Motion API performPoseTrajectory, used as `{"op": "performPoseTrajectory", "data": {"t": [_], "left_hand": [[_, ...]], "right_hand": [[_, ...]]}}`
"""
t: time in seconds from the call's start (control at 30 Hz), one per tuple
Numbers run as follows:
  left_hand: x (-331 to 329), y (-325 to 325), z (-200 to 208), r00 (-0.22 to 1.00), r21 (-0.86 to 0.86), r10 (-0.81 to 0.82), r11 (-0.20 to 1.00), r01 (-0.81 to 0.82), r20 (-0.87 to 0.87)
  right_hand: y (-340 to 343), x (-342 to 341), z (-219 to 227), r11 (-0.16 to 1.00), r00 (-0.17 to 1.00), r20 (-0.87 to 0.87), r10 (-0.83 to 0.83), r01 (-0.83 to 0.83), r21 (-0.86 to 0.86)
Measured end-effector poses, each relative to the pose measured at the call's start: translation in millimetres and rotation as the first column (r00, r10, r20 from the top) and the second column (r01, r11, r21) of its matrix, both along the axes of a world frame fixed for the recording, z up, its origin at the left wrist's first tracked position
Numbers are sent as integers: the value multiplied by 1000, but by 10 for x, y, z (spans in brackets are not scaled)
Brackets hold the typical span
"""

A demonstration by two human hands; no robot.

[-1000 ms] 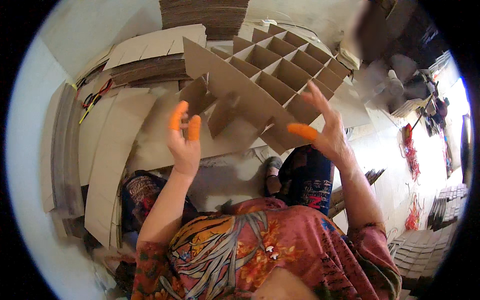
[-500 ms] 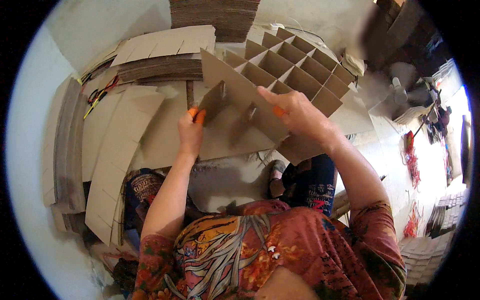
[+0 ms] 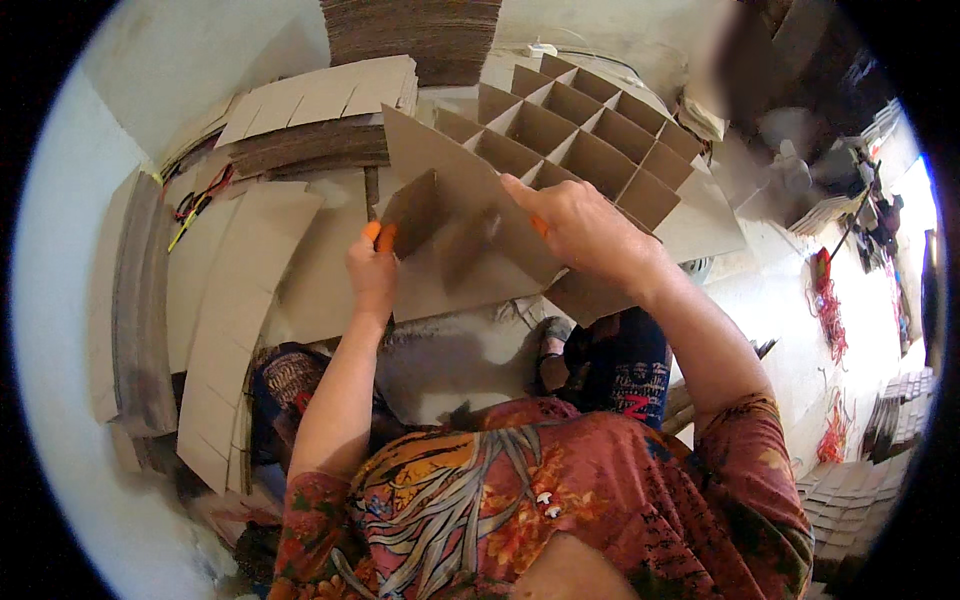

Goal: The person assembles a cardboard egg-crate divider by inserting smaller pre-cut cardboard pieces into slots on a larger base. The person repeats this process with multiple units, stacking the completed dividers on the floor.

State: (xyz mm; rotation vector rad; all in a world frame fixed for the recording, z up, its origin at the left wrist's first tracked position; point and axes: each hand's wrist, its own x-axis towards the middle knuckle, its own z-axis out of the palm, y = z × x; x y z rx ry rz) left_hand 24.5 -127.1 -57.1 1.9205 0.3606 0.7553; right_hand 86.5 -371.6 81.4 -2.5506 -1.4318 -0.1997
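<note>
A brown cardboard divider grid [image 3: 560, 150], made of crossed strips with open square cells, tilts over the work surface ahead of me. My right hand [image 3: 590, 235] grips its near long panel [image 3: 465, 165]. The thumb and index finger are at the panel's upper edge; the other fingers are partly hidden. My left hand [image 3: 372, 265], with orange covers on its fingertips, pinches the outer edge of a short cardboard flap [image 3: 415, 212]. This flap stands out toward me from the panel's near face. Whether it is the end of a crossing strip I cannot tell.
Slotted cardboard strips lie on a stack [image 3: 310, 105] at the far left, with more strips [image 3: 235, 300] nearer. A taller stack [image 3: 410, 40] rises against the back wall. Yellow-handled pliers or scissors [image 3: 190, 215] lie at left. Red cords [image 3: 828, 300] hang at right.
The whole view has shifted slightly. Both hands keep their hold, and the divider grid stays at nearly the same tilt.
</note>
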Motion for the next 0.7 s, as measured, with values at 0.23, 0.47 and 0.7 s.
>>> {"op": "performPoseTrajectory", "data": {"t": [0.23, 0.47, 0.7], "left_hand": [[16, 29, -27, 997, 111, -58, 992, 63, -50], [-64, -10, -16, 969, -202, -194, 954, 223, 154], [-214, -649, -56, 821, -51, -570, 819, 572, 36]], "right_hand": [[161, -35, -231, 985, 997, -73, -35, 22, -169], [-261, 195, -129, 878, 922, 318, -221, 46, 477], [-1021, 450, -648, 571, 696, -541, -472, 709, 414]]}}
